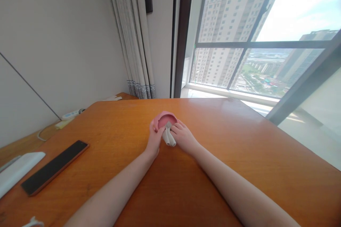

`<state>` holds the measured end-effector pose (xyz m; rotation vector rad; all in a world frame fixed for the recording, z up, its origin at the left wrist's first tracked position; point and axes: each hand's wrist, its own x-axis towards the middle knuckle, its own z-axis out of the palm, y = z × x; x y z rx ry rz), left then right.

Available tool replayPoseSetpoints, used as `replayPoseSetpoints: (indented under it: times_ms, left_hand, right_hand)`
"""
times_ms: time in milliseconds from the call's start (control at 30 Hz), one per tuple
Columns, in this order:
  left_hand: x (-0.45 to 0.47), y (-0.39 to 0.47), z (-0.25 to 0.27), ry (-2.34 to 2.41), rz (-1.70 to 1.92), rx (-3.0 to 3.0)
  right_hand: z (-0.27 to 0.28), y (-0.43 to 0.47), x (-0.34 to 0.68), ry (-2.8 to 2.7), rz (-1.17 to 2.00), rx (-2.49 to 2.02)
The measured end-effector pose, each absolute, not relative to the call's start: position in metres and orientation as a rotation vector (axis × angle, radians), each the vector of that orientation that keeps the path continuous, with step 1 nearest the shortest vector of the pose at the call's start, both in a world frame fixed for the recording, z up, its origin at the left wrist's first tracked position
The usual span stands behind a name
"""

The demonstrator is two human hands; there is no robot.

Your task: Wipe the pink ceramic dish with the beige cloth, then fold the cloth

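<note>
A small pink bowl (164, 114) is held tilted over the middle of the wooden table (197, 117), its hollow facing me. My left hand (154, 137) grips the bowl's left side, thumb at the near rim. A folded light grey cloth (168, 137) hangs from the bowl's near edge, its upper end inside the rim. With fingers closed, my right hand (183, 135) pinches the cloth at the right of the bowl. Part of the right fingers is hidden behind the cloth and the rim.
A dark tablet-like slab (55, 166) lies on the table at the left, beside a white object (21, 166). A white power strip (70, 114) with a cable rests by the wall. Behind the table are a curtain (135, 42) and a large window (239, 42).
</note>
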<state>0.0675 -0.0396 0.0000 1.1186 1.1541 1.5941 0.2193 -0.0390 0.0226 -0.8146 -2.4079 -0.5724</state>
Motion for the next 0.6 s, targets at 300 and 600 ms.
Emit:
replayPoseSetpoints:
  times_ms: [300,600]
  left_hand:
    - [0.053,-0.032,0.012,1.285,1.548,1.304]
    - [0.066,-0.044,0.011,1.144,1.638,1.191]
  right_hand:
    - [0.03,-0.041,0.217,-2.415,-0.452,-0.813]
    - [0.028,-0.041,0.221,-2.367,-0.545,-0.751]
